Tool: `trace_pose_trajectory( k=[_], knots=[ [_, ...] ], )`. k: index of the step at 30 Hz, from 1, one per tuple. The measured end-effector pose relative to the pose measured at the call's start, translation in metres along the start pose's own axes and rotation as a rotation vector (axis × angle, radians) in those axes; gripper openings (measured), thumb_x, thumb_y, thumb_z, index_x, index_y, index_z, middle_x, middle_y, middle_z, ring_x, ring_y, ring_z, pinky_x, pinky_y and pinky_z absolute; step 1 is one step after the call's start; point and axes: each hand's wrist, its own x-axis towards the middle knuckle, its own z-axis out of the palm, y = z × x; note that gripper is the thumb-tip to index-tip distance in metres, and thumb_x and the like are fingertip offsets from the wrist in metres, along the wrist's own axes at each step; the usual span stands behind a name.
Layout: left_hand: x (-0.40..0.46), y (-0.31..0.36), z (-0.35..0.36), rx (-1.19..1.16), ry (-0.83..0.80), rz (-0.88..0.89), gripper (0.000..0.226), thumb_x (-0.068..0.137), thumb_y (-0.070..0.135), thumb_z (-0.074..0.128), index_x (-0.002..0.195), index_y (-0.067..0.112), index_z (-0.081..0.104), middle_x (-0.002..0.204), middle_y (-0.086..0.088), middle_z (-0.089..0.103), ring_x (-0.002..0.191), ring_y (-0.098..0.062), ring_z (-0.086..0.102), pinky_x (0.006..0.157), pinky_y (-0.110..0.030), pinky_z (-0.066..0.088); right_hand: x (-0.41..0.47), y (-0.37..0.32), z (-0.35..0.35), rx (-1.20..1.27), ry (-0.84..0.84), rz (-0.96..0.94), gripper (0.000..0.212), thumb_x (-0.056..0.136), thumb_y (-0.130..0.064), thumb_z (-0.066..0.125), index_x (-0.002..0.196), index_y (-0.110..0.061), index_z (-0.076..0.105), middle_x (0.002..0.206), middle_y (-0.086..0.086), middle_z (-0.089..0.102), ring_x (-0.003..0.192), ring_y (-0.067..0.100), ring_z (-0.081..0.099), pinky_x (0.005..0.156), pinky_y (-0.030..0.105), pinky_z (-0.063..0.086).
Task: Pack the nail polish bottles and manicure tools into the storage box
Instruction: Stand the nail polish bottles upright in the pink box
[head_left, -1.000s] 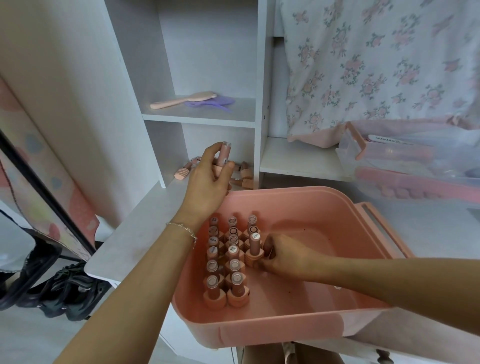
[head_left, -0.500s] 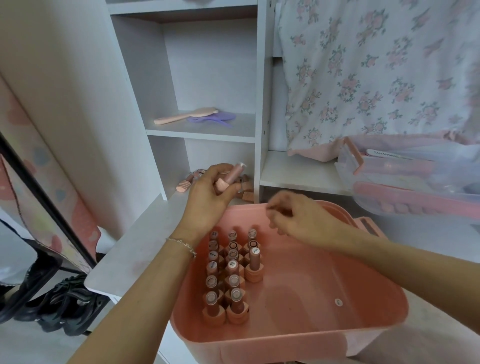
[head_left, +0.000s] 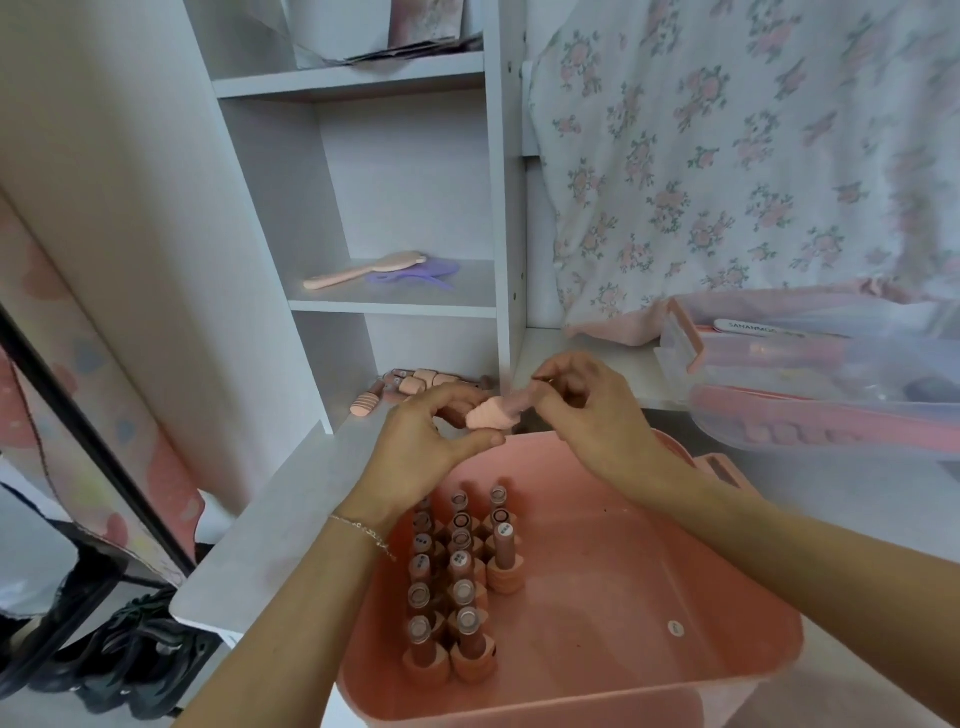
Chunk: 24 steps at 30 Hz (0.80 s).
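A pink storage box (head_left: 727, 670) sits in front of me on the white desk. Several nail polish bottles (head_left: 460, 577) stand upright in rows along its left side. Above the box's far rim, a pink nail polish bottle (head_left: 491, 415) lies sideways between both hands. My left hand (head_left: 421, 457) grips its base end. My right hand (head_left: 587, 415) pinches its cap end. More loose bottles (head_left: 410, 387) lie on the lowest shelf behind my hands.
A white shelf unit (head_left: 395, 301) stands behind, holding a pink hairbrush (head_left: 363, 270) and a purple comb (head_left: 415, 273). A clear lidded box with manicure tools (head_left: 810, 374) sits at right under a floral cloth (head_left: 727, 156). Dark shoes (head_left: 124, 654) lie on the floor at left.
My right hand left the bottles inside the box, rose and took the cap end of the bottle that my left hand picked up from the shelf. The view tilted upward.
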Motion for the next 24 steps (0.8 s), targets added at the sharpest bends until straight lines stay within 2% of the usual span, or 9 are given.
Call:
trace_pose_trajectory(
  k=[3, 5, 7, 9, 10, 13, 16, 19, 24],
  knots=[
    [0.001, -0.005, -0.002, 0.122, -0.035, -0.06, 0.026, 0.071, 0.02, 0.077, 0.084, 0.036, 0.06, 0.081, 0.02, 0.059, 0.074, 0.012, 0.054, 0.067, -0.002, 0.036, 0.001, -0.002, -0.014, 0.017, 0.045, -0.024, 0.018, 0.078, -0.01, 0.065, 0.074, -0.02, 0.051, 0.047, -0.018, 0.052, 0.047, -0.003, 0.045, 0.049, 0.007, 0.034],
    [0.001, -0.008, -0.002, 0.262, -0.117, -0.125, 0.009, 0.078, 0.033, 0.07, 0.086, 0.035, 0.065, 0.086, 0.016, 0.064, 0.08, 0.002, 0.057, 0.076, -0.017, 0.045, 0.0, -0.004, -0.023, 0.024, 0.025, -0.048, 0.019, 0.08, -0.004, 0.06, 0.072, -0.018, 0.051, 0.046, -0.021, 0.054, 0.047, -0.005, 0.047, 0.048, 0.005, 0.034],
    [0.001, -0.009, -0.003, 0.415, -0.192, -0.17, 0.008, 0.085, 0.042, 0.059, 0.079, 0.041, 0.065, 0.079, 0.015, 0.065, 0.081, -0.011, 0.058, 0.072, -0.028, 0.045, -0.003, -0.007, -0.031, 0.017, -0.08, -0.059, 0.02, 0.081, -0.001, 0.057, 0.071, -0.018, 0.053, 0.046, -0.018, 0.056, 0.047, -0.005, 0.048, 0.048, 0.004, 0.034],
    [0.0, -0.009, -0.002, 0.454, -0.203, -0.178, 0.018, 0.087, 0.043, 0.054, 0.072, 0.044, 0.063, 0.067, 0.017, 0.058, 0.075, -0.012, 0.054, 0.065, -0.026, 0.038, -0.01, -0.008, -0.037, -0.027, -0.257, -0.057, 0.018, 0.079, -0.002, 0.059, 0.072, -0.018, 0.055, 0.048, -0.015, 0.059, 0.048, -0.003, 0.048, 0.051, 0.007, 0.035],
    [0.0, -0.008, -0.002, 0.456, -0.197, -0.18, 0.017, 0.088, 0.043, 0.054, 0.075, 0.042, 0.066, 0.068, 0.017, 0.058, 0.075, -0.012, 0.054, 0.064, -0.026, 0.037, -0.014, -0.008, -0.04, -0.067, -0.353, -0.051, 0.015, 0.077, -0.005, 0.061, 0.073, -0.018, 0.056, 0.051, -0.012, 0.061, 0.05, 0.0, 0.049, 0.052, 0.012, 0.037],
    [0.001, -0.009, -0.001, 0.454, -0.187, -0.193, 0.017, 0.087, 0.043, 0.055, 0.085, 0.036, 0.07, 0.083, 0.012, 0.067, 0.084, -0.014, 0.058, 0.07, -0.027, 0.042, -0.028, -0.002, -0.039, -0.308, -0.572, -0.048, 0.011, 0.075, -0.02, 0.064, 0.074, -0.027, 0.056, 0.063, -0.003, 0.066, 0.06, 0.015, 0.055, 0.06, 0.03, 0.043],
    [0.002, -0.009, 0.0, 0.446, -0.184, -0.201, 0.017, 0.087, 0.043, 0.055, 0.085, 0.036, 0.07, 0.087, 0.012, 0.068, 0.088, -0.015, 0.059, 0.073, -0.028, 0.043, -0.038, 0.009, -0.031, -0.502, -0.741, -0.126, 0.009, 0.078, -0.025, 0.062, 0.078, -0.028, 0.054, 0.062, -0.007, 0.063, 0.056, 0.005, 0.052, 0.059, 0.026, 0.042],
    [0.001, -0.01, 0.0, 0.442, -0.182, -0.206, 0.016, 0.087, 0.043, 0.055, 0.083, 0.037, 0.069, 0.082, 0.014, 0.065, 0.086, -0.013, 0.059, 0.071, -0.027, 0.042, -0.044, 0.019, -0.022, -0.715, -0.861, -0.175, 0.01, 0.08, -0.031, 0.06, 0.082, -0.032, 0.05, 0.067, -0.012, 0.056, 0.06, 0.004, 0.047, 0.059, 0.025, 0.037],
    [0.002, -0.012, 0.0, 0.441, -0.18, -0.204, 0.015, 0.087, 0.044, 0.055, 0.079, 0.039, 0.068, 0.074, 0.017, 0.059, 0.082, -0.012, 0.057, 0.068, -0.026, 0.039, -0.046, 0.026, -0.017, -0.687, -0.944, -0.097, 0.02, 0.082, -0.04, 0.06, 0.093, -0.028, 0.05, 0.069, -0.016, 0.051, 0.06, 0.0, 0.046, 0.058, 0.023, 0.036]
  ],
)
